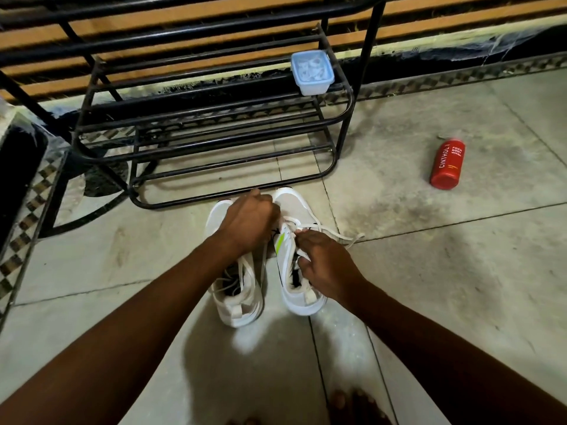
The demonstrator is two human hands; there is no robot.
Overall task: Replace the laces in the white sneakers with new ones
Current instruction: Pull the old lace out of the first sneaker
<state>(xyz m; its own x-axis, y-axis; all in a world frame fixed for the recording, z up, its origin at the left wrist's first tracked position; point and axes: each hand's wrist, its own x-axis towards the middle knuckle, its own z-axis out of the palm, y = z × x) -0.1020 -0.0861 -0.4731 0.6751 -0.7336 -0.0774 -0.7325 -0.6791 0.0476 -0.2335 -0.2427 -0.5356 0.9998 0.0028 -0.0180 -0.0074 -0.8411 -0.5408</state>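
Early stage, we judge: our left hand (250, 220) and right hand (325, 262) pinch lace (333, 233) on right white sneaker (299, 240); left sneaker (234, 283) loosely laced, untouched.

Both hands (250, 220) (325, 265) reach forward, fingers curled.

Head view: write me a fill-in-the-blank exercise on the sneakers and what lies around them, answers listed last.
1. Both hands, the left hand and the right hand, work at the lace of the sneaker on the ____ side.
2. The bottle lying on the floor is ____ in colour.
3. The lidded plastic container sits on the top tier of the black metal ____.
4. The left sneaker and the right sneaker point their toes toward the ____.

Missing words: right; red; rack; rack
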